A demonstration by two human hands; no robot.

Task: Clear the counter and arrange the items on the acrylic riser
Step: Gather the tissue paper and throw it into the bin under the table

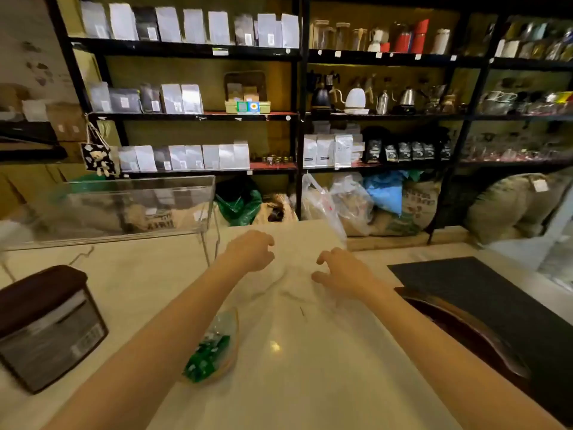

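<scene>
A clear acrylic riser (124, 209) stands at the back left of the pale marble counter (297, 352), with nothing on top of it. My left hand (252, 249) hovers over the counter just right of the riser's leg, fingers curled and holding nothing. A short way to its right, my right hand (342, 273) is spread above the counter, also holding nothing. A small bowl of green wrapped sweets (214, 349) sits under my left forearm, partly hidden by it.
A dark box-shaped dispenser (46, 327) stands at the left edge. A dark wooden tray (471, 330) lies on a black mat (502, 296) at the right. Beyond the counter are black shelves (297, 116) with bags and kettles, and sacks on the floor.
</scene>
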